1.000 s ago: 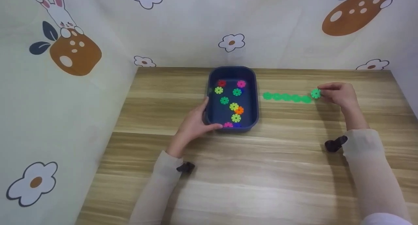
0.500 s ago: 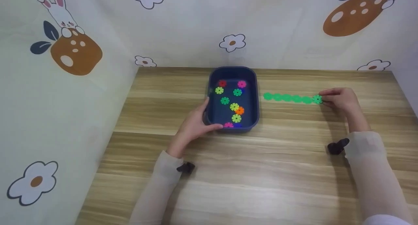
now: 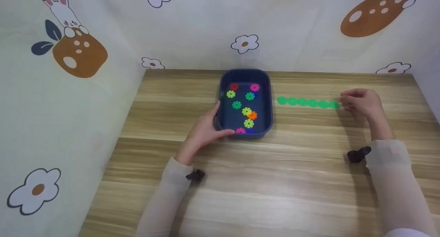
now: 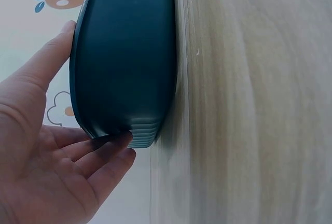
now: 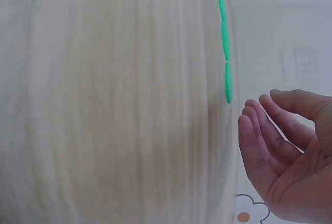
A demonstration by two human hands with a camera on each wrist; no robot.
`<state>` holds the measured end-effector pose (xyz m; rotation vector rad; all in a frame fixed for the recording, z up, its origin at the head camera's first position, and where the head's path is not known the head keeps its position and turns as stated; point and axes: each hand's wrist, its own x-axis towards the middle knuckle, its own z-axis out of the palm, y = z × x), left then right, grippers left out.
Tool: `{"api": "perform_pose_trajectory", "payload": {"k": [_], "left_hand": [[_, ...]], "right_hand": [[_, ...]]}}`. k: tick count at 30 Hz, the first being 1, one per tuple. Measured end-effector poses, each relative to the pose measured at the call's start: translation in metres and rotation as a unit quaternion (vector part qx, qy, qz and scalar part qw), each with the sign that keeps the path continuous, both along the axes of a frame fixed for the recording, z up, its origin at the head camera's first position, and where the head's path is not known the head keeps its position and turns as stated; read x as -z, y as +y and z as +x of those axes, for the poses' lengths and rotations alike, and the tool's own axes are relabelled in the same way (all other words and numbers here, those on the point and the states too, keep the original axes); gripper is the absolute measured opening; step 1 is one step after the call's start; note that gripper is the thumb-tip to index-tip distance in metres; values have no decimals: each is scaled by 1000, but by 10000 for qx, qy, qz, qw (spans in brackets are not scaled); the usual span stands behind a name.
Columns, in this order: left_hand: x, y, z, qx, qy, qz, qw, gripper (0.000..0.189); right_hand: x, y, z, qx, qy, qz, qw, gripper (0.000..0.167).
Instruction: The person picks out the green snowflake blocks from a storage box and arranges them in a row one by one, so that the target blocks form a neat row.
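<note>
My left hand (image 3: 202, 130) holds the near left corner of a dark blue plastic box (image 3: 263, 135), thumb at its front rim and fingers along its left side. In the left wrist view, the fingertips (image 4: 124, 140) touch the box's ribbed corner. To the right of the box, green snowflake discs (image 3: 302, 102) form a straight row flat on the table. My right hand (image 3: 362, 102) is just off the row's right end, holding nothing. The right wrist view shows its bent fingers (image 5: 275, 143) apart from the thumb, beside the end green disc (image 5: 228, 82).
Inside the box lie several loose snowflake discs, among them a red one (image 3: 234, 87), an orange one (image 3: 252, 115) and a yellow one (image 3: 249, 123). The wooden table (image 3: 275, 182) meets a patterned cloth wall (image 3: 199, 30) at the back and on the left.
My right hand lowered a green snowflake disc to the right end of the row, let go of it and drew slightly right. The left hand stayed at the box.
</note>
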<state>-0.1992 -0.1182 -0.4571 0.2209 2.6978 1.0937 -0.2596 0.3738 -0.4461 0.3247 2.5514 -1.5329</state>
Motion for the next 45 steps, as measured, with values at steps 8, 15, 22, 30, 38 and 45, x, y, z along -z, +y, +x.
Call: {"api": "perform_pose_trajectory", "payload": {"k": [8, 15, 22, 30, 38, 45], "left_hand": [[1, 0, 0, 12, 24, -41, 10000, 114], [1, 0, 1, -33, -34, -11, 10000, 113], [1, -1, 0, -59, -40, -5, 10000, 113], [1, 0, 0, -12, -2, 44, 10000, 112], [1, 0, -1, 48, 56, 97, 9999, 113], [1, 0, 0, 21, 18, 152, 9999, 113]], "right_hand": [[-8, -13, 2, 128, 276, -183, 9994, 10], [-13, -31, 1, 93, 587, -446, 9972, 10], [-16, -55, -3, -80, 787, -660, 9947, 24], [-24, -90, -4, -260, 800, -1423, 9862, 26], [-17, -118, -15, -494, 926, -1279, 9862, 29], [-18, -149, -18, -698, 1103, -1254, 9835, 32]]}}
